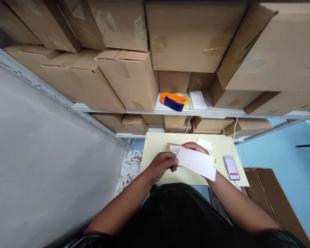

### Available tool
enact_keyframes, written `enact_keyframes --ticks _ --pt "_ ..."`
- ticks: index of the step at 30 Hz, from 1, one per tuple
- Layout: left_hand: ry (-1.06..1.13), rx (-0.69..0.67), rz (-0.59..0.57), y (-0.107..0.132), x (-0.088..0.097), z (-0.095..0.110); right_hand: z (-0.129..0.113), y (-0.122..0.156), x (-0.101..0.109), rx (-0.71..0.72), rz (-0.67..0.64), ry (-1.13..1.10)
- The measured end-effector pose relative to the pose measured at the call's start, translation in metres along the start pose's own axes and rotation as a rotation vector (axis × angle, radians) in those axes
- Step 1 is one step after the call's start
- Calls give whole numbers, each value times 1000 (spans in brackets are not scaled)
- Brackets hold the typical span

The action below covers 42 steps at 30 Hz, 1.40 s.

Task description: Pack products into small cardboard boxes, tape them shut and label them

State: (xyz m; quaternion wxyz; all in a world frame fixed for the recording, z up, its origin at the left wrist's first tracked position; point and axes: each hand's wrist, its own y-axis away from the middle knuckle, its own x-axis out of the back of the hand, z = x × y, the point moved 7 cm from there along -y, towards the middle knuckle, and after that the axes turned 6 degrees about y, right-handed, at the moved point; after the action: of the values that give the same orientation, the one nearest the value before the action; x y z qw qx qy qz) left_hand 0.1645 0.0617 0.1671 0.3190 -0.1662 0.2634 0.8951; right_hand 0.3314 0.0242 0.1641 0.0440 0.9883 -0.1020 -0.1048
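My left hand [164,166] pinches the left end of a flat white card [196,162] between thumb and fingers. A small yellow label marks the card's right corner. My right hand [195,147] is behind the same card, fingers curled at its upper left edge; its thumb and palm are hidden. Just beyond my fingers, a small brown cardboard piece [171,145] with something white in it lies on the pale yellow table [153,151], partly covered by the hands and card. Another white card [205,144] with a yellow mark lies behind my right hand.
A phone [231,168] with a cable lies on the table's right. Cardboard boxes [126,79] fill the shelf above, with an orange and blue tape dispenser [174,101] and a white stack [197,100]. Paper strips [129,168] litter the floor left; an open carton [274,196] stands right.
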Motion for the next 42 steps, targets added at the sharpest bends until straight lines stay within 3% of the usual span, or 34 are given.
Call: enact_keyframes --ticks 3,6,12,16,23,36,42 --pt "-118 -156 75 -2 4 7 15 7 -11 -156 13 -93" --pt "-223 -231 106 -5 7 7 23 14 -28 -188 -77 -108" --pt "-234 -228 121 -6 12 1 25 12 -24 -180 101 -155" --pt "-254 -211 103 -7 13 0 27 13 -20 -221 146 -159" --pt "-258 -205 90 -7 11 -3 30 17 -22 -242 146 -193" --pt "-261 -271 -41 -10 1 -1 43 23 -21 -442 145 -286" --pt "-298 -289 -15 -13 2 -4 48 22 -24 -485 105 -278"
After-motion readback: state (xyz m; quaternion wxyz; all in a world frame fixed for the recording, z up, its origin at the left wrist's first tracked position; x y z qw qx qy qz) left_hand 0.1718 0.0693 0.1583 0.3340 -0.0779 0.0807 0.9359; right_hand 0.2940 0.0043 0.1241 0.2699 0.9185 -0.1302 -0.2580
